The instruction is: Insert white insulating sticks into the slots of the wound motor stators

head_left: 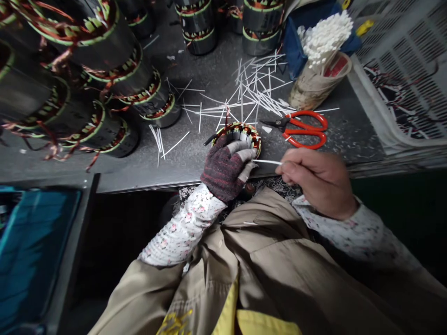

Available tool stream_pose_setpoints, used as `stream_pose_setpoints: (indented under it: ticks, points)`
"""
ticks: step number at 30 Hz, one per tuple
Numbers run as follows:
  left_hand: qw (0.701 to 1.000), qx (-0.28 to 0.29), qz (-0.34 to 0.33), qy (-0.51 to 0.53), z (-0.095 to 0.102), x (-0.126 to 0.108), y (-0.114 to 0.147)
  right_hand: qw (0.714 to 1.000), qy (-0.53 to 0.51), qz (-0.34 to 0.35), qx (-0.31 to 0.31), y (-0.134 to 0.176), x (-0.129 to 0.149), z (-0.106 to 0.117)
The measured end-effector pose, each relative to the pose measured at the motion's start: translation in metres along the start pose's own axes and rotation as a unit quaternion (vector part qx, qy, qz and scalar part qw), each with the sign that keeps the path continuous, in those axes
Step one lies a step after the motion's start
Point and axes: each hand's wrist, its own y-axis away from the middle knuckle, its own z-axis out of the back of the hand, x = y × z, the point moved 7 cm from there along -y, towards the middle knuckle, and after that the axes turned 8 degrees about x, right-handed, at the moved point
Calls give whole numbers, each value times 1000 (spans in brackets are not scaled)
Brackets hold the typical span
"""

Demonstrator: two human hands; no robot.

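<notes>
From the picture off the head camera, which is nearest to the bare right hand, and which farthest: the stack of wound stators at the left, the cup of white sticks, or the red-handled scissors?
From the right hand:
1. Red-handled scissors, just beyond it.
2. Cup of white sticks, farther back, past the scissors.
3. Stack of wound stators, across at the left.

One head-worn camera looks forward and steeply down, over the wearer's torso [275,260], at the worktop [185,165] close by.
</notes>
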Motion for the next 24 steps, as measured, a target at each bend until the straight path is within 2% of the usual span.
stream_pose_setpoints:
  ticks: [2, 4, 5, 9, 11, 14, 16, 18, 19, 20, 21, 22, 24]
  points:
    - [1000, -5, 13, 11, 3, 3, 2, 993, -112, -21, 40, 3, -13, -8]
    - [1000, 9, 16, 7, 3, 5, 3, 972, -210, -62, 88, 9, -29, -21]
    - [1000, 20, 11, -2, 3, 6, 3, 962, -242, -82, 93, 13, -35, -24]
    - [997, 48, -29, -45, 1, 1, -1, 949, -302, -92, 2, 13, -38, -12]
    - [996, 59, -54, -45, -3, -2, -2, 946, -308, -94, -45, -3, -34, -10]
    - [993, 77, -76, -47, -9, -3, -1, 935, -318, -127, -95, -37, -35, -22]
    - [993, 71, -73, -62, -9, 1, 0, 931, -334, -117, -90, -53, -35, -28]
    - [996, 57, -59, -46, -3, 6, 0, 961, -257, -64, -83, -53, -33, -15]
    - [997, 53, -52, -22, 0, 7, 1, 982, -172, -35, -69, -47, -34, -2]
    - [998, 48, -45, 3, 3, 7, 0, 994, -37, 5, -107, -38, -35, 21]
    - [998, 44, -40, 20, 6, 6, 0, 986, 122, 34, -109, -30, -38, 41]
    - [998, 46, -36, 17, 7, 3, -1, 965, 248, 15, -78, -27, -53, 57]
    - [995, 83, -19, -56, 2, -1, -5, 900, 433, -39, 18, -31, -94, 84]
